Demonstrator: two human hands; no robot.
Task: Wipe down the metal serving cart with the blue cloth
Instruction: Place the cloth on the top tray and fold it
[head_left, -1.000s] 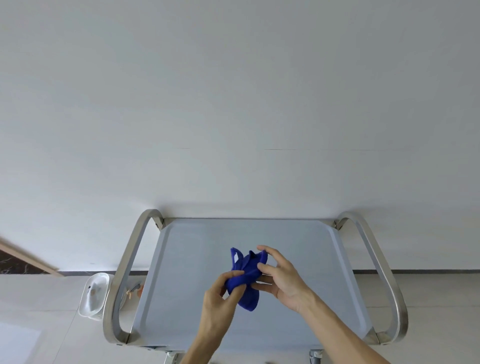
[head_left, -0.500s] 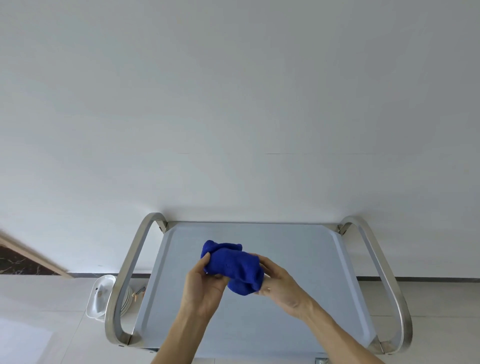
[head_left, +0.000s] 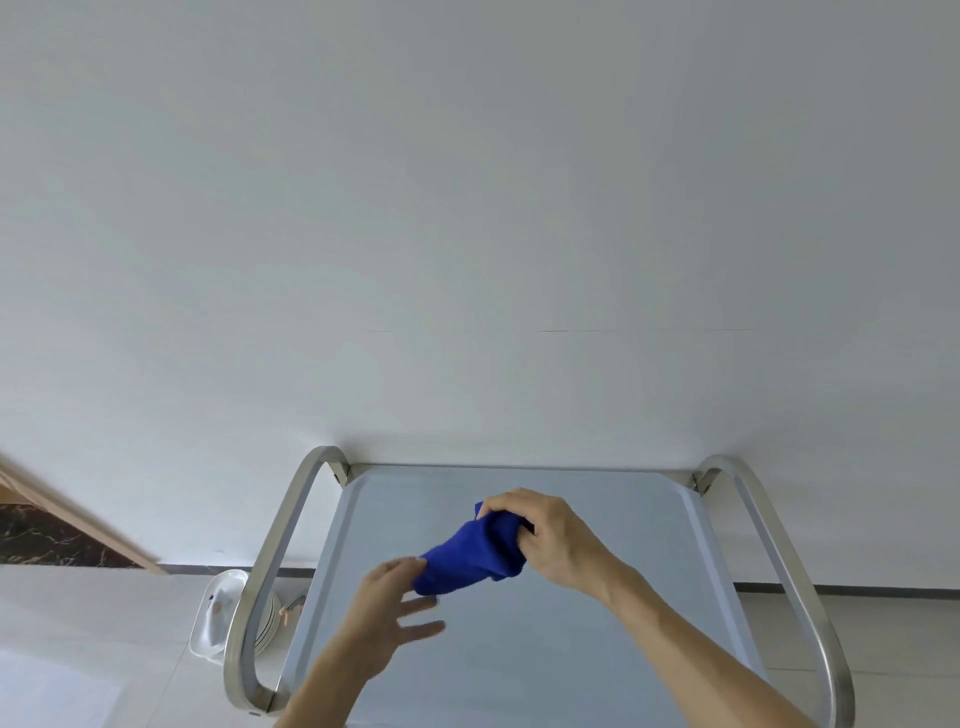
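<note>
Head view: a person stands over the metal serving cart (head_left: 519, 649), looking down on its flat top tray; both hands work above the middle of it.
Blue cloth (head_left: 470, 558): bunched into a loose roll, held in the air over the centre of the tray; I cannot tell whether its lower end brushes the metal.
Right hand (head_left: 550, 538): fingers curled round the cloth's end at 2 o'clock, gripping it firmly.
Left hand (head_left: 387, 618): fingers spread and straight, holding nothing; only the thumb side lies against the cloth's end at 8 o'clock.
Change: half a second ago both hands cupped the cloth between them, and a second ago they were pinching it into folds; now the left hand has let go and dropped back toward 7 o'clock, and the right hand alone carries the bundle, shifted toward 1 o'clock.
Meaning: the gathering of the cloth looks finished; it has passed to one hand as a pad, so wiping seems about to begin; no stroke on the tray is visible yet.
Cart handles: the curved steel bars at 9 o'clock (head_left: 270, 566) and 3 o'clock (head_left: 795, 582) appear untouched, as does the tray rim.
Beside the cart: a white tub (head_left: 215, 616) and a stack of plates (head_left: 267, 626) sit on the floor at 9 o'clock, well apart from the hands.
</note>
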